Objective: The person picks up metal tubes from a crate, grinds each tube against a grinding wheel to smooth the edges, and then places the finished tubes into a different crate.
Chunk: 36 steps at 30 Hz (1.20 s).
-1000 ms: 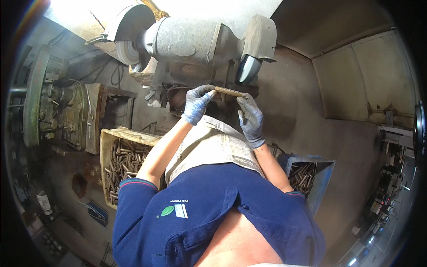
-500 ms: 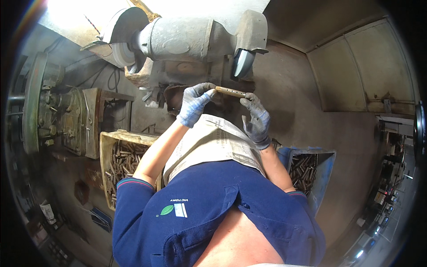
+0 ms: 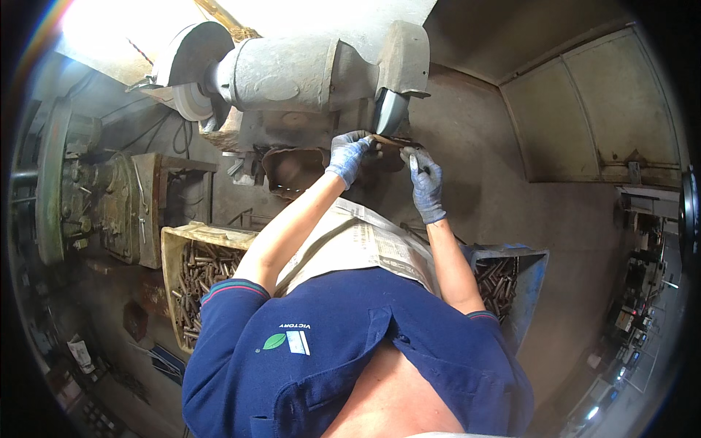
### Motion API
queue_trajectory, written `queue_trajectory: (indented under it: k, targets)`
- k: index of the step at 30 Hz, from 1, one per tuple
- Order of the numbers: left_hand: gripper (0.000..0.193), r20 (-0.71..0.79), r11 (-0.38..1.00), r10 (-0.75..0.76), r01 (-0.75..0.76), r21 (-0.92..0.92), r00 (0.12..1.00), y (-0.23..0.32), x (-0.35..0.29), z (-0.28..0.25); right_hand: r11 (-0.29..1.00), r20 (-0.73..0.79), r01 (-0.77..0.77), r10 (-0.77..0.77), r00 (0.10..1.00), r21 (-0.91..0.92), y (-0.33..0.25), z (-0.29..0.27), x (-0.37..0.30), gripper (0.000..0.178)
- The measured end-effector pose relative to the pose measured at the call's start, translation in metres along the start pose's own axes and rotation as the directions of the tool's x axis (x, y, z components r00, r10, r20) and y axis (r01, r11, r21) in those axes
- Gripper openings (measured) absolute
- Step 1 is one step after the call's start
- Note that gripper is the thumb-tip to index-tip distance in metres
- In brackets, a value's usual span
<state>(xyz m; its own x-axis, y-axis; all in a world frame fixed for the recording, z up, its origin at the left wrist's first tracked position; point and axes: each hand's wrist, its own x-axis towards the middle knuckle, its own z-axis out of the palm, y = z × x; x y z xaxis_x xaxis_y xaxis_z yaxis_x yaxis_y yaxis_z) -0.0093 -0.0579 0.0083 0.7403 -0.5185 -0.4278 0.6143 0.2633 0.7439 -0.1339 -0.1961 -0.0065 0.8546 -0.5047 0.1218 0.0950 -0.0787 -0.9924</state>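
Both my hands wear grey-and-blue work gloves. A slim brownish metal piece spans the gap between them, just below the grinding wheel at the right end of a bench grinder. My left hand is closed on its left end. At its right end, the fingers of my right hand are closed on the piece. The piece lies at the wheel's lower edge; I cannot tell whether they touch. Newspaper covers my lap.
A yellowish bin full of small metal tubes stands at my left, a blue bin of similar pieces at my right. Another wheel sits at the grinder's left end. Green machinery stands far left, a metal cabinet far right.
Both hands have carried the metal piece up to the grinding wheel, my left one moving rightward. My right hand's fingers, partly spread before, have closed in. The view has shifted slightly.
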Motion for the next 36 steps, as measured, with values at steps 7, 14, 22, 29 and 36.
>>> queue_trajectory:
  k: [7,14,22,29,36]
  targets:
    - [0.006,-0.089,0.995,0.008,0.001,0.100,0.996,0.009,0.004,-0.012,0.997,0.002,-0.071,0.072,0.997,-0.041,0.024,0.016,0.006,0.023]
    - [0.009,-0.125,0.996,0.032,-0.021,0.088,0.992,0.016,0.007,-0.033,0.984,-0.021,-0.131,0.135,0.991,0.121,0.018,0.047,0.011,0.022]
    - [0.014,0.148,0.996,0.060,-0.049,-0.074,0.987,0.035,-0.035,-0.049,0.893,0.118,0.346,-0.325,0.938,-0.289,-0.043,0.049,-0.018,0.034]
    - [0.015,0.160,0.985,0.028,-0.054,0.164,0.987,0.044,-0.048,-0.034,0.755,0.285,0.532,-0.451,0.846,-0.384,-0.081,0.026,-0.033,0.042]
    - [0.012,0.197,0.986,0.154,-0.164,0.031,0.968,0.041,-0.052,-0.023,0.771,0.191,0.493,-0.456,0.869,-0.403,-0.071,0.025,-0.038,0.035]
